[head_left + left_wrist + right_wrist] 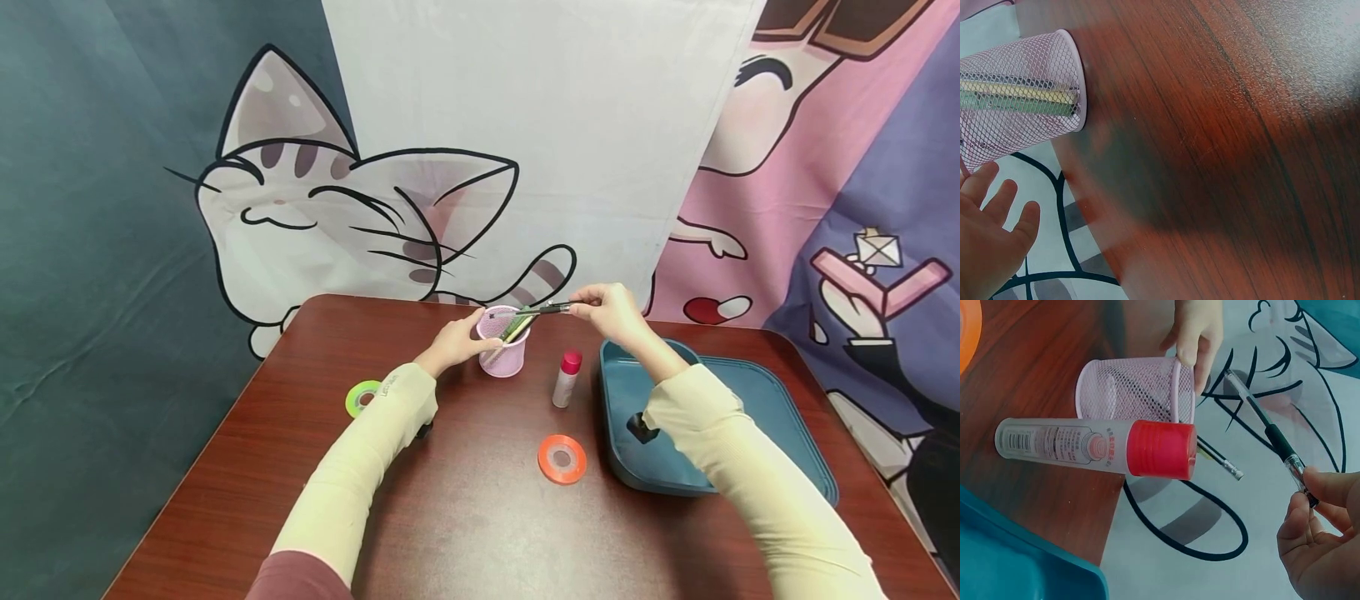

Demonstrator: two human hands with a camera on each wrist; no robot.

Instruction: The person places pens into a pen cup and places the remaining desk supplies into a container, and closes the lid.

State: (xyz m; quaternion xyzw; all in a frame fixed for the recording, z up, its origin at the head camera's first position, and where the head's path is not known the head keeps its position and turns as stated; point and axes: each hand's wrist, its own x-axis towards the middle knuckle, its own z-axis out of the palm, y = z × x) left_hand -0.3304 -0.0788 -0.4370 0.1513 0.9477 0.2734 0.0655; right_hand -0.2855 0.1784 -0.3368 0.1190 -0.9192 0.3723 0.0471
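Note:
In the head view, a pink mesh pen cup (502, 364) stands near the table's back edge, several pencils (517, 326) leaning in it. My left hand (454, 343) holds the cup at its rim, the thumb on the near side; the left wrist view has its other fingers spread beside the mesh. Between thumb and fingers, my right hand (611, 313) pinches a pen (551, 309) by its clip end. That pen, with a clear barrel and dark grip (1280, 441), slants over the cup's opening in the head view, its far end pointing left.
Right of the cup stands a translucent glue stick with a red cap (567, 380). An orange tape roll (551, 472) lies in front of it. A green tape roll (352, 402) is partly behind my left sleeve. The teal tray (628, 477) sits under my right forearm.

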